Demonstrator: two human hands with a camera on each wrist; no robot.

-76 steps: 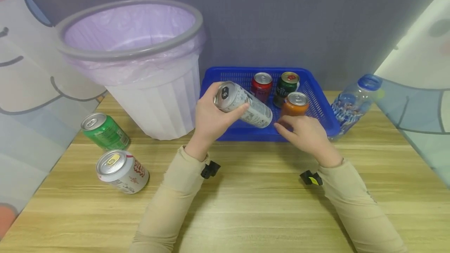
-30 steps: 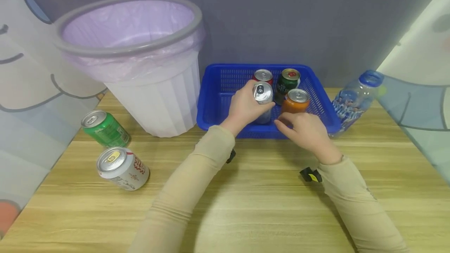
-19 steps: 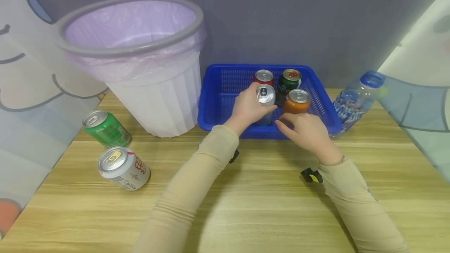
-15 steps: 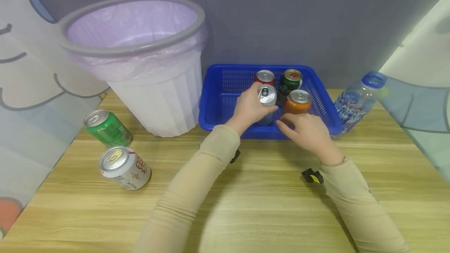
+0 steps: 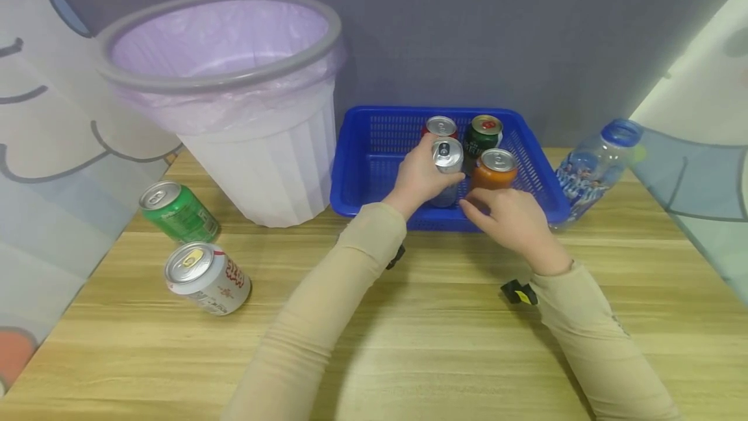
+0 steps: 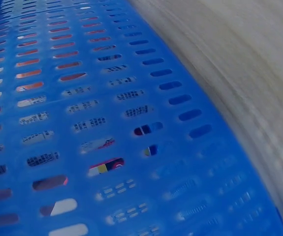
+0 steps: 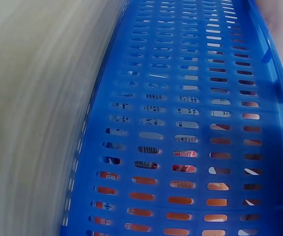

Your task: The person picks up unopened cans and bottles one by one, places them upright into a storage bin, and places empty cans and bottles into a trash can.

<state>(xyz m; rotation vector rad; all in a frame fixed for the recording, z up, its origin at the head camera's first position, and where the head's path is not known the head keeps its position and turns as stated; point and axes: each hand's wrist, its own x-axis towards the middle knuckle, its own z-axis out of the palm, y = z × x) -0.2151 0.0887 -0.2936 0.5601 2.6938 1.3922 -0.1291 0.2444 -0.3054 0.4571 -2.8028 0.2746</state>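
Observation:
In the head view my left hand [image 5: 421,175] grips a silver can [image 5: 447,156] that stands nearly upright inside the blue basket [image 5: 365,197]. Thumb and fingers go round its sides, and its lower part is partly hidden. My right hand [image 5: 505,216] is over the basket's front rim, close against an orange can [image 5: 495,171]. Its fingers are bent, and whether they hold the can is hidden. Behind these stand a red can [image 5: 441,127] and a dark green can [image 5: 482,138]. Both wrist views show mainly the basket's slotted wall [image 6: 131,108], with parts of cans behind the slots.
A tall white bin [image 5: 274,167] with a purple liner stands left of the basket. On the table's left side are a green can [image 5: 184,216] and a white can [image 5: 213,284]. A clear bottle [image 5: 593,167] with a blue cap ring stands right of the basket.
My left hand has moved right and down, bringing the silver can from a tilt above the basket to nearly upright inside it. My right hand has hardly moved.

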